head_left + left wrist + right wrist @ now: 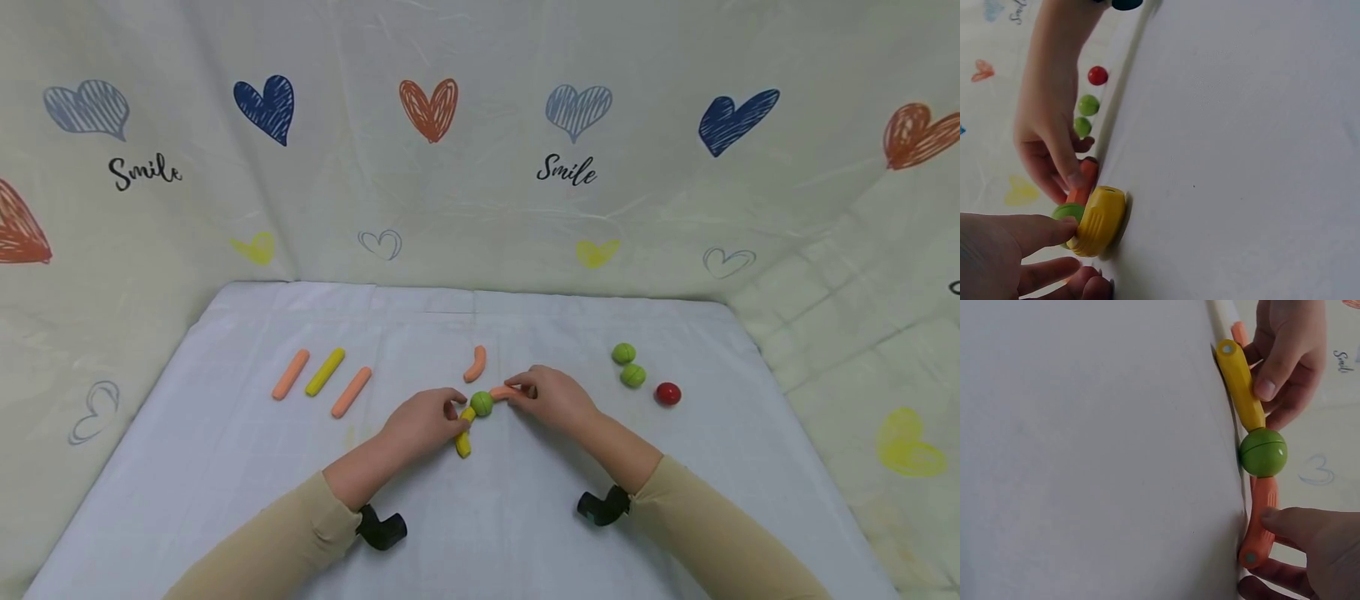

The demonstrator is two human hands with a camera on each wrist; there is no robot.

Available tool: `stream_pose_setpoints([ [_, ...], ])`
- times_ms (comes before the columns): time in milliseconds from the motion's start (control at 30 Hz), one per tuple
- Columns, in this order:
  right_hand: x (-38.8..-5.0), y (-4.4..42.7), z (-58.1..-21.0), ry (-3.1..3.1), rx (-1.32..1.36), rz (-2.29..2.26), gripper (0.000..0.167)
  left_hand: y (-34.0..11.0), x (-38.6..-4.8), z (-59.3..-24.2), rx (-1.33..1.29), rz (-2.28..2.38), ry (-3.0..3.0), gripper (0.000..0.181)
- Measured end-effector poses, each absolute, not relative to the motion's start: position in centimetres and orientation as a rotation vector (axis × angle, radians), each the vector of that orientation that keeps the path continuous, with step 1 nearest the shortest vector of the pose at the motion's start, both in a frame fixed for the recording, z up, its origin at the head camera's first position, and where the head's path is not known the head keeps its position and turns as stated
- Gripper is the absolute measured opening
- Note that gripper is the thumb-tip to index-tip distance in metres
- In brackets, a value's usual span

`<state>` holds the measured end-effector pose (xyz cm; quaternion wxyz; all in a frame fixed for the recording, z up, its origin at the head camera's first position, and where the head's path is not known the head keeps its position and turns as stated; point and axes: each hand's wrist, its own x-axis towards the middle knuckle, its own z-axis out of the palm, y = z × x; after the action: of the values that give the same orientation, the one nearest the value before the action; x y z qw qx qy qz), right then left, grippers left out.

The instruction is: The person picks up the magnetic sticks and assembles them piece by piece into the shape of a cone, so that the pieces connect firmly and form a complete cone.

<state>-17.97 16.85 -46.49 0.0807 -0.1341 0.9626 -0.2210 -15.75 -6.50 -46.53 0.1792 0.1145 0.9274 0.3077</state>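
A green ball (482, 404) sits on the white cloth between both hands. My left hand (426, 425) pinches a curved yellow stick (1242, 387), whose far end touches the ball. On the other side, my right hand (558, 402) holds a curved orange stick (1262, 519) between thumb and fingers, and its end also meets the ball. The right wrist view shows yellow stick, ball and orange stick in one bent row, with a small round disc on each stick's outer end. In the left wrist view the yellow stick partly hides the ball.
Another curved orange stick (476, 364) lies just behind the hands. To the left are two straight orange sticks (290, 375) and a straight yellow stick (326, 372). Two green balls (628, 365) and a red ball (667, 394) lie to the right. A printed curtain (480, 200) hangs behind.
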Motion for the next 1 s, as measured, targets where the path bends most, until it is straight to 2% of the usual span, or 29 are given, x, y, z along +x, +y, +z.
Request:
stream_pose_setpoints([
  [233,-18.1,17.7,-46.2,2.887,-0.426,-0.701,0.034,-6.3,-16.4,-46.7,0.318,0.908,2.642,0.039],
  [533,-18.6,20.2,-45.0,2.912,-0.322,-0.652,0.034,-5.7,-17.1,-47.2,0.385,0.960,2.643,0.041],
  [1000,-18.8,28.0,-42.9,2.986,-0.154,-0.709,0.040,-5.3,-17.5,-47.3,0.436,0.948,2.631,0.042],
])
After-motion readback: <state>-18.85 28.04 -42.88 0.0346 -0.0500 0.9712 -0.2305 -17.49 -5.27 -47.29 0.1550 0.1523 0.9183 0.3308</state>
